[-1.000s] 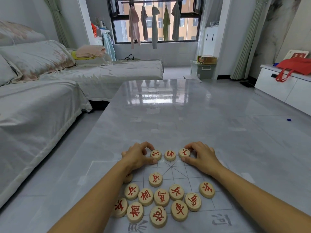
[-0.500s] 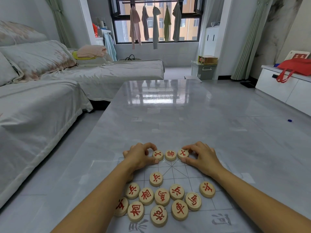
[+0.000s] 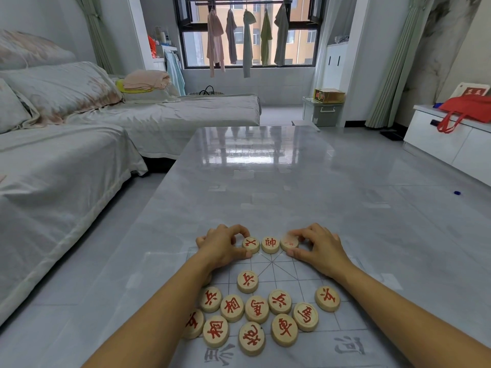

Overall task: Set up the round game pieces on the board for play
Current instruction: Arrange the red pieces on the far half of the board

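In the head view, three round wooden discs with red characters sit side by side in a row at the far edge of the board [image 3: 275, 265], which lies flat on the glossy grey table [image 3: 265, 181]. The left hand [image 3: 223, 245] pinches the left disc [image 3: 250, 244]: its fingers [image 3: 240, 230] curl over the disc's far rim while the thumb presses the near rim. The right hand [image 3: 321, 251] grips the right disc [image 3: 289, 242] in mirror fashion, forefinger hooked over the top and far side, thumb against the near edge; that disc's face is blurred and partly covered. The middle disc [image 3: 270, 244] stands between them, touched by neither hand. Both hands rest low on the table, knuckles up, wrists bent slightly inward, the forearms running back toward the camera on either side of the board. Nearer the camera a single disc [image 3: 247, 281] lies alone on the grid, and behind it a loose cluster of discs [image 3: 256, 309] sits crowded together, some touching; one more disc [image 3: 327, 298] lies a little apart to the right. The left forearm hides parts of two discs at the cluster's left side. Around the table are a cloth-covered sofa [image 3: 66, 168], a window [image 3: 252, 57] with hanging clothes [image 3: 247, 35], and a white cabinet [image 3: 451, 144] carrying a red bag [image 3: 467, 107].
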A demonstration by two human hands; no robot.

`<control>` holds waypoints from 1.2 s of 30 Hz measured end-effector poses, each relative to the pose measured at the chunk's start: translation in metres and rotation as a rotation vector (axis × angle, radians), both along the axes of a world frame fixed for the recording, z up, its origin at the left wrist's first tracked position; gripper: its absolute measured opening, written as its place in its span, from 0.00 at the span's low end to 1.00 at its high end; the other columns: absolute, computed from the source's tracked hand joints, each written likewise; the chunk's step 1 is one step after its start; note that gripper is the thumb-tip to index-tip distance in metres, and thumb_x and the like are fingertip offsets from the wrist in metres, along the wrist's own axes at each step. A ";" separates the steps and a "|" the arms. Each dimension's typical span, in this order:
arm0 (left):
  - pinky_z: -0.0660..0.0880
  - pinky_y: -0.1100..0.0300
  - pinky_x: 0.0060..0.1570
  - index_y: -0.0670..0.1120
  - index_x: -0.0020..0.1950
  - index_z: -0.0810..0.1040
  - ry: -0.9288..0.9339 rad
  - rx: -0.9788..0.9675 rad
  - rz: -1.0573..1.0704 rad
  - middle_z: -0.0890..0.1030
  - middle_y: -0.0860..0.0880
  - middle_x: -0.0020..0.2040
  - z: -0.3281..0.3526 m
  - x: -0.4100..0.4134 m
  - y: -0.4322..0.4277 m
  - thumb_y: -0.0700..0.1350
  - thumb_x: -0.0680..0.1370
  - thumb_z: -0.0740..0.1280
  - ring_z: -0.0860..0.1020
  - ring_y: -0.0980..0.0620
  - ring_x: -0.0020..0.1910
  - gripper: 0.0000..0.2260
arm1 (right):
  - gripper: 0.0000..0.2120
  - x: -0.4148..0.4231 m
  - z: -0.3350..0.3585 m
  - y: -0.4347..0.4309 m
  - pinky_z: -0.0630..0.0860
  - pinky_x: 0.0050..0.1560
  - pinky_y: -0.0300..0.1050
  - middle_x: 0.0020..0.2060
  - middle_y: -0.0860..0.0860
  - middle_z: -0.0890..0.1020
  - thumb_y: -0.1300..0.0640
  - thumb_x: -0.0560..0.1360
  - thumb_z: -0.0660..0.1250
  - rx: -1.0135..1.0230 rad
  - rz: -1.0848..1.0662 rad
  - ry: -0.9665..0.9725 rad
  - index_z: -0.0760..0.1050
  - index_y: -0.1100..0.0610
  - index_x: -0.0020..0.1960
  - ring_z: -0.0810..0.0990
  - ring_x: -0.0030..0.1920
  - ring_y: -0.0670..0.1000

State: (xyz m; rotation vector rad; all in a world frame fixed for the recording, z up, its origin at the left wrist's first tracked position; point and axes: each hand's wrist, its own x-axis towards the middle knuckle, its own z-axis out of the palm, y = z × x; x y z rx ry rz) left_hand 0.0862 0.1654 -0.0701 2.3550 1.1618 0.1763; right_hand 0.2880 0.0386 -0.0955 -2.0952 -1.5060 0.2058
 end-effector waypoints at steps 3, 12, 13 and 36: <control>0.60 0.54 0.51 0.63 0.55 0.71 0.004 0.001 -0.008 0.70 0.52 0.49 -0.001 0.000 0.001 0.57 0.71 0.69 0.69 0.51 0.52 0.15 | 0.22 0.000 0.000 0.001 0.61 0.52 0.44 0.47 0.45 0.72 0.41 0.69 0.69 -0.001 0.000 -0.001 0.73 0.44 0.62 0.71 0.53 0.48; 0.59 0.55 0.50 0.63 0.55 0.71 -0.012 0.010 -0.003 0.70 0.53 0.49 -0.002 0.000 0.001 0.56 0.71 0.69 0.68 0.51 0.51 0.14 | 0.21 0.000 -0.001 0.003 0.61 0.50 0.43 0.46 0.44 0.73 0.41 0.68 0.70 0.006 -0.021 -0.006 0.75 0.46 0.58 0.72 0.52 0.48; 0.59 0.55 0.50 0.63 0.55 0.71 -0.014 0.010 -0.001 0.70 0.53 0.48 -0.002 0.000 0.000 0.57 0.71 0.69 0.68 0.51 0.51 0.14 | 0.21 0.000 -0.001 0.003 0.61 0.50 0.44 0.46 0.44 0.73 0.41 0.67 0.70 0.009 -0.021 -0.005 0.75 0.46 0.57 0.71 0.52 0.47; 0.60 0.55 0.53 0.65 0.62 0.69 0.024 -0.004 -0.044 0.70 0.52 0.51 0.001 -0.003 0.002 0.56 0.74 0.66 0.70 0.49 0.58 0.17 | 0.23 -0.003 0.001 0.000 0.61 0.52 0.43 0.47 0.44 0.73 0.41 0.68 0.69 0.005 -0.027 -0.009 0.72 0.44 0.61 0.71 0.52 0.47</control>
